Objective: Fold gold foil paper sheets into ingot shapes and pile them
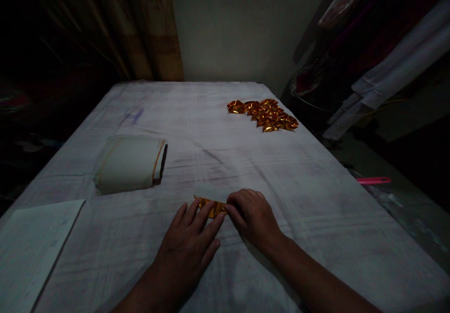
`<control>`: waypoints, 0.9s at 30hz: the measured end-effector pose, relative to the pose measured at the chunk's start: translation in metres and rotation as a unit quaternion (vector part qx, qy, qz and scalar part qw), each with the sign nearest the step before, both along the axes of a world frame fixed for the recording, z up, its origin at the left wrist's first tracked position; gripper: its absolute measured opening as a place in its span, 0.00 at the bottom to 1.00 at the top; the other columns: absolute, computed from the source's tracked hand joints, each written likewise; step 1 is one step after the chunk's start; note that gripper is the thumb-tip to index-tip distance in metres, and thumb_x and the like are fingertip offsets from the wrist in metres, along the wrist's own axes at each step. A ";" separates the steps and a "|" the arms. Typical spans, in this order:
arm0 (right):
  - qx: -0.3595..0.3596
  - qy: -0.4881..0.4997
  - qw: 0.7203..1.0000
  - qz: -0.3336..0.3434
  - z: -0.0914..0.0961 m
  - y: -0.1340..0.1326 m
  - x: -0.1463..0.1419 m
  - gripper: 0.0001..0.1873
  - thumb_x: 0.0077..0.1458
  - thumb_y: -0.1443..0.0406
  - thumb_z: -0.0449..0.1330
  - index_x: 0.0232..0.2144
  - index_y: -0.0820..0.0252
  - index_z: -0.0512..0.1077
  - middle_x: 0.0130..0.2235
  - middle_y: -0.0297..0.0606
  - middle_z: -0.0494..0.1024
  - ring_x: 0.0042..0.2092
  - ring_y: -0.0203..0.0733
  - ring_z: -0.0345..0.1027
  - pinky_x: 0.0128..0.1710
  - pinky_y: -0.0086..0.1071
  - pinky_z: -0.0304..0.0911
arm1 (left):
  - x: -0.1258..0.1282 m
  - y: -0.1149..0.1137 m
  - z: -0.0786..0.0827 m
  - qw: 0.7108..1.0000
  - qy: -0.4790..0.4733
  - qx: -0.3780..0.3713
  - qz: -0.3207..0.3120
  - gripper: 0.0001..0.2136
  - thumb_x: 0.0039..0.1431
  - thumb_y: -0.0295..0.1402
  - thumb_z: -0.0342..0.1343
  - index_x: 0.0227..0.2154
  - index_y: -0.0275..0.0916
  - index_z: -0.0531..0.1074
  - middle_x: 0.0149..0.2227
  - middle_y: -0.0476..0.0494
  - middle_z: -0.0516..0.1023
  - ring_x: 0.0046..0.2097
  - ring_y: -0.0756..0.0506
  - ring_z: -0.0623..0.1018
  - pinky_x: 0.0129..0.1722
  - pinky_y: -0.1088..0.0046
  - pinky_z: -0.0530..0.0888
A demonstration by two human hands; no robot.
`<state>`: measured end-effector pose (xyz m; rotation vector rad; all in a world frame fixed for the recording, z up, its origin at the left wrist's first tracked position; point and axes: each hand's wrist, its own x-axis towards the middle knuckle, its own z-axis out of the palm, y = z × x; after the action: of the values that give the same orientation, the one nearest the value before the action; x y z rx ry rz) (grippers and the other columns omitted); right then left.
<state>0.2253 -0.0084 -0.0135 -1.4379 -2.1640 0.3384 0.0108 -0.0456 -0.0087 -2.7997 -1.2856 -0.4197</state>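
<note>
Head view of a desk [316, 200] covered with a pale cloth, in dim light. Lower centre of the frame: the left hand [190, 247] lies flat on the cloth, its fingers [211, 226] spread and extended, the tips pressing on a small gold foil strip [212, 207]. The right hand [253, 217] meets the strip from the right side of the frame; its fingers are curled together, pinching the strip's right end against the desk. The strip lies flat between the two hands, partly covered by the left fingertips.

Upper right of the desk: a pile of folded gold foil pieces [265, 115], touching and overlapping one another, well apart from the hands.

Left of centre: a white roll [130, 164] with a thin gold edge, lying on its side, its open end facing the right of the frame.

Lower left corner: a pale flat sheet [31, 247], resting on the desk edge.

Right edge, beyond the desk: a pink object [373, 180], too dim to identify. Hanging cloth [393, 69] occupies the upper right; a curtain [154, 32] the upper left.
</note>
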 end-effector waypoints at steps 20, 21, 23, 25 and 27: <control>0.007 -0.006 1.000 0.001 -0.002 0.001 0.003 0.06 0.63 0.71 0.56 0.34 0.57 0.70 0.33 0.35 0.75 0.37 0.43 0.66 0.40 0.36 0.52 | 0.005 0.001 0.004 1.000 -0.003 -0.008 0.013 0.18 0.69 0.42 0.51 0.59 0.48 0.70 0.61 0.41 0.72 0.62 0.34 0.69 0.59 0.48 0.68; 0.007 -0.007 1.000 -0.002 -0.002 0.001 0.003 0.06 0.63 0.71 0.56 0.34 0.57 0.70 0.33 0.35 0.75 0.37 0.43 0.66 0.40 0.35 0.52 | 0.005 0.000 0.004 1.000 -0.002 -0.009 0.015 0.18 0.69 0.42 0.52 0.59 0.48 0.70 0.61 0.41 0.72 0.62 0.34 0.69 0.59 0.48 0.68; 0.000 -0.008 1.000 -0.008 -0.001 0.001 0.002 0.06 0.62 0.71 0.56 0.34 0.57 0.70 0.34 0.36 0.75 0.37 0.43 0.66 0.39 0.36 0.52 | 0.006 -0.001 0.002 1.000 -0.004 -0.006 0.023 0.18 0.69 0.42 0.52 0.59 0.48 0.71 0.61 0.40 0.72 0.62 0.33 0.69 0.59 0.48 0.67; -0.008 -0.012 1.000 -0.015 0.001 0.000 0.000 0.03 0.62 0.68 0.58 0.34 0.57 0.70 0.34 0.36 0.75 0.37 0.44 0.66 0.39 0.36 0.52 | 0.007 -0.001 0.001 1.000 -0.009 -0.001 0.028 0.18 0.68 0.41 0.53 0.59 0.47 0.70 0.61 0.40 0.72 0.62 0.33 0.69 0.60 0.47 0.66; -0.010 -0.018 1.000 -0.023 0.003 -0.001 -0.003 0.04 0.61 0.64 0.61 0.34 0.57 0.70 0.34 0.36 0.74 0.37 0.44 0.66 0.39 0.36 0.51 | 0.008 -0.001 0.000 1.000 -0.009 -0.002 0.027 0.19 0.69 0.40 0.53 0.60 0.47 0.69 0.61 0.40 0.72 0.62 0.34 0.69 0.60 0.47 0.65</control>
<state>0.2226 -0.0092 -0.0107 -1.5139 -2.1575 0.3216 0.0191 -0.0471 -0.0083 -2.7626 -1.3630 -0.4408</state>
